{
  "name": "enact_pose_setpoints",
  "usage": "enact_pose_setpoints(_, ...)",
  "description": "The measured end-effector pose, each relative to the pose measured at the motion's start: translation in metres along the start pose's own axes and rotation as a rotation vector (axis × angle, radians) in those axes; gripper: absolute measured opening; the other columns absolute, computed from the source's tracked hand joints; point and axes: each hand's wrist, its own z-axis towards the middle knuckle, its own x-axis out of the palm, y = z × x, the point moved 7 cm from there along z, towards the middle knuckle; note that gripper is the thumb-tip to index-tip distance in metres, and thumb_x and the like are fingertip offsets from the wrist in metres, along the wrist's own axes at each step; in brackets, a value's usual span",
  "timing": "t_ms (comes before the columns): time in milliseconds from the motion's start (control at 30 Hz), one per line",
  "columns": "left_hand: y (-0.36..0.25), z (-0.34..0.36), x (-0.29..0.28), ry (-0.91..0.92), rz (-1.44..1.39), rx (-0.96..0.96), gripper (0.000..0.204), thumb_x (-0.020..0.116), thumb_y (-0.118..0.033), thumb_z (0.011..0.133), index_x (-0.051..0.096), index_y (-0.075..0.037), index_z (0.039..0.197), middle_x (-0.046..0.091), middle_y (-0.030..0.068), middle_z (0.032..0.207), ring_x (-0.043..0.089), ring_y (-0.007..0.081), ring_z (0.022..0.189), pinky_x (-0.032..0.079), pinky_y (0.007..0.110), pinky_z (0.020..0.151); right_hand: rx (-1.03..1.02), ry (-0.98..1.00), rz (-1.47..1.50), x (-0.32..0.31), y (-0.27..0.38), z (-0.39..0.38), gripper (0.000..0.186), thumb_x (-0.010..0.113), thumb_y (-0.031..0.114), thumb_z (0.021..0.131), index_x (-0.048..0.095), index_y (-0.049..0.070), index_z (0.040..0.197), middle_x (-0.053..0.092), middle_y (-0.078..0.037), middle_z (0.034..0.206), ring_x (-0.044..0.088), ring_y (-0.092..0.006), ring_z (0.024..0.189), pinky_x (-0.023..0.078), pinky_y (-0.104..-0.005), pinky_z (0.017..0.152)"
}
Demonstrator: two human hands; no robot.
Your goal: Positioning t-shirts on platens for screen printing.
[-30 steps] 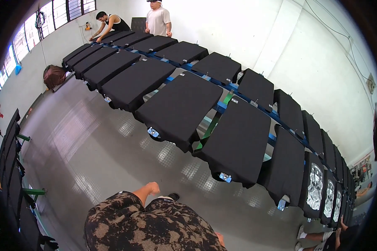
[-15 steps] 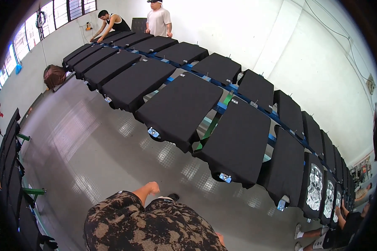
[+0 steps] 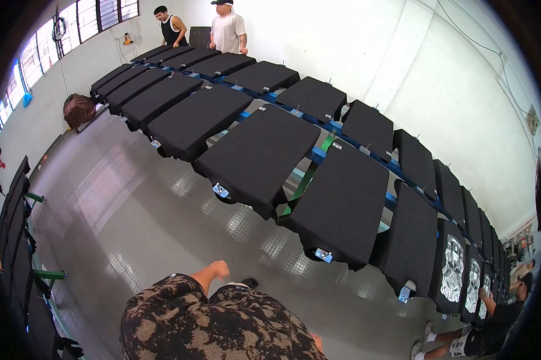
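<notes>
My left hand [image 3: 218, 269] hangs low in front of my camouflage-patterned clothing, fingers curled, their inside hidden. My right hand [image 3: 316, 342] is mostly hidden behind the clothing at the lower edge. Neither visibly touches the long rack [image 3: 315, 155] ahead, whose two rows of padded boards carry black shirts [image 3: 330, 198]. Blue metal fittings [image 3: 323, 254] show at the boards' near ends. Several shirts at the right bear white graphic prints [image 3: 451, 269].
Two people [image 3: 227, 30] stand behind the rack's far left end; a co-worker [image 3: 495, 324] works low at its right end. Another rack of black boards [image 3: 18, 240] runs along the left. A brown covered bundle [image 3: 78, 111] sits by the left wall.
The far person in the dark tank top has straightened from bending over the boards and shifted right. The co-worker at lower right has moved into view, reaching toward the printed shirts.
</notes>
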Motion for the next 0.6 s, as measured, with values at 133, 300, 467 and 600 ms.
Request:
enact_pose_setpoints(133,0.002,0.000,0.001,0.002,-0.011,-0.021,0.026,0.052,-0.021,0.073,0.067,-0.002,0.083,0.067,0.0093,0.077,0.064,0.0265,0.063,0.053,0.039,0.062,0.029,0.034,0.129,0.014,0.030,-0.030,0.014,0.055,0.016,0.082,0.060,0.004,0.082,0.059,-0.004,0.065,0.045,-0.0089,0.042,0.031,-0.0241,0.034)
enact_pose_setpoints(300,-0.009,-0.002,-0.002,-0.011,-0.050,-0.007,0.026,0.052,-0.022,0.073,0.067,-0.002,0.082,0.067,0.0090,0.077,0.064,0.0268,0.064,0.053,0.038,0.062,0.066,0.037,0.253,0.008,0.028,-0.036,0.014,0.056,0.016,0.082,0.060,0.003,0.083,0.060,-0.005,0.066,0.046,-0.0093,0.043,0.032,-0.0242,0.036)
enact_pose_setpoints(467,0.004,0.008,0.006,-0.025,-0.052,-0.008,0.026,0.052,-0.023,0.073,0.067,-0.001,0.080,0.067,0.0094,0.076,0.064,0.0265,0.063,0.052,0.038,0.061,-0.030,0.078,0.100,0.015,0.040,-0.043,0.014,0.058,0.015,0.082,0.060,0.002,0.085,0.061,-0.005,0.068,0.048,-0.0095,0.045,0.034,-0.0238,0.038)
enact_pose_setpoints(600,0.007,0.015,0.009,-0.026,-0.079,0.000,0.027,0.052,-0.024,0.073,0.067,-0.001,0.079,0.067,0.0097,0.077,0.063,0.0262,0.063,0.052,0.038,0.061,-0.017,0.069,0.064,0.017,0.041,-0.042,0.014,0.058,0.016,0.082,0.060,0.002,0.085,0.061,-0.005,0.069,0.049,-0.0096,0.047,0.035,-0.0237,0.039)
